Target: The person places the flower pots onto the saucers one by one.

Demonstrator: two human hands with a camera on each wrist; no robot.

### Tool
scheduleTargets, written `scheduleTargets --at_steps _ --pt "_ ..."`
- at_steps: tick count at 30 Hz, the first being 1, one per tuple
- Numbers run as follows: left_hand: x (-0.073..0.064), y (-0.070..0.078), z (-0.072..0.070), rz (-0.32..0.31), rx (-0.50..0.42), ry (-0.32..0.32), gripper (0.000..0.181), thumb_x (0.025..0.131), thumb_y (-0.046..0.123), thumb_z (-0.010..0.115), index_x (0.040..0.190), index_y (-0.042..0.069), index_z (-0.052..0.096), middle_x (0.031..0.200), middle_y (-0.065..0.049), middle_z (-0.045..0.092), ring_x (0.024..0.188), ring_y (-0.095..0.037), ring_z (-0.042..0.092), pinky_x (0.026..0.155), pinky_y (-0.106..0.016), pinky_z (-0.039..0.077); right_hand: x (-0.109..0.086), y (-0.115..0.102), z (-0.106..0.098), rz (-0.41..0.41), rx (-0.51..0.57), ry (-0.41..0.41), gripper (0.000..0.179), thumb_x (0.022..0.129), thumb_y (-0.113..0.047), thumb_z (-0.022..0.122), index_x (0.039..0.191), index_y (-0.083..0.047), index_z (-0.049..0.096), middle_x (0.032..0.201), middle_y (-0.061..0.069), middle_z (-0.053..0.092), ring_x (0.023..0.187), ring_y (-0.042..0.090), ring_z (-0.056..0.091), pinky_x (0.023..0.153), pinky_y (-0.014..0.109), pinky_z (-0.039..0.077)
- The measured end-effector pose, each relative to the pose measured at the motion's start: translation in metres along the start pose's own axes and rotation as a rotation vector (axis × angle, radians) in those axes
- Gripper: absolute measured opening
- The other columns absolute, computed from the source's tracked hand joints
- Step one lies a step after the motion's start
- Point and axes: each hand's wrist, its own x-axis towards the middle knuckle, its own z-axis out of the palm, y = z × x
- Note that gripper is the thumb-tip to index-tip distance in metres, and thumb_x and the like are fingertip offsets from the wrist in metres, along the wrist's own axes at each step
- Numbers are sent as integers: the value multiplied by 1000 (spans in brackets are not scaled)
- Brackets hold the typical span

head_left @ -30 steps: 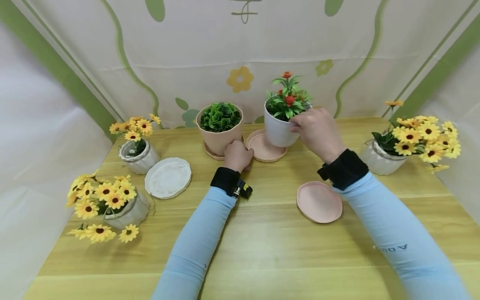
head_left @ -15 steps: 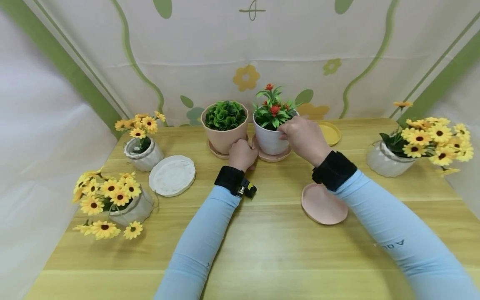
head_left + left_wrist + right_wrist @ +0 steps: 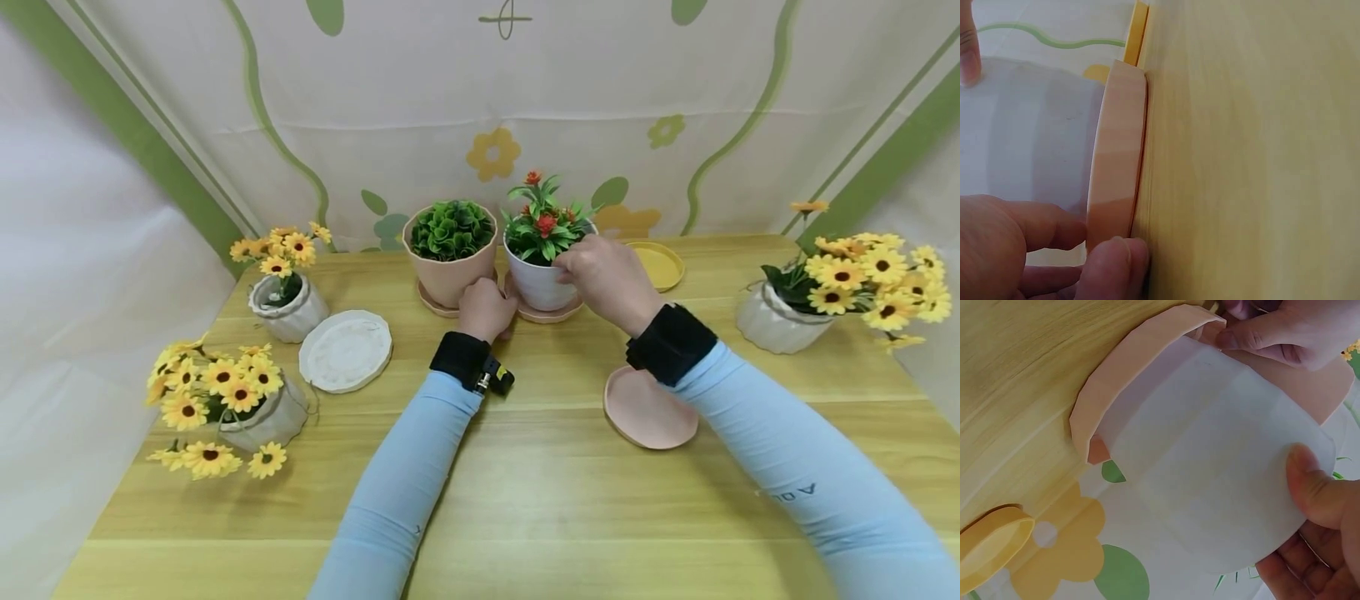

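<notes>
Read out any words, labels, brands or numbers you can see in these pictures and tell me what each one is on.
Right sleeve: small dark lettering, seen upside down from the head view; it looks like "A O U" but is too small to read with certainty.
Nothing else carries readable text: the white pot, the pink saucer under it, the other pots and the backdrop show only plain surfaces or a painted flower-and-vine pattern.

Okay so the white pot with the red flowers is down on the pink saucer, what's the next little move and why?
Probably loosen the right hand from the white pot. The pot looks seated upright inside the pink saucer, whose rim the left hand pinches against the table. With the base apparently supported, the grip seems no longer needed.
</notes>
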Motion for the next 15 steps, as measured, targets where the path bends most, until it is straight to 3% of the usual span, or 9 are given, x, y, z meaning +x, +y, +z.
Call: scheduleTargets --at_steps 10,15 --pt "1 -2 0 2 5 -10 45 96 19 57 54 7 64 45 -3 58 48 -17 60 78 -32 49 0 -1 0 -5 13 -27 4 87 -8 75 87 -4 75 83 9 71 79 31 62 64 44 53" --pt "1 -1 0 8 -4 -12 44 96 17 58 54 6 63 44 -3 58 46 -18 60 75 -31 49 -1 -1 0 0 25 -34 4 87 -8 75 88 -4 75 83 9 71 79 31 62 65 44 53"
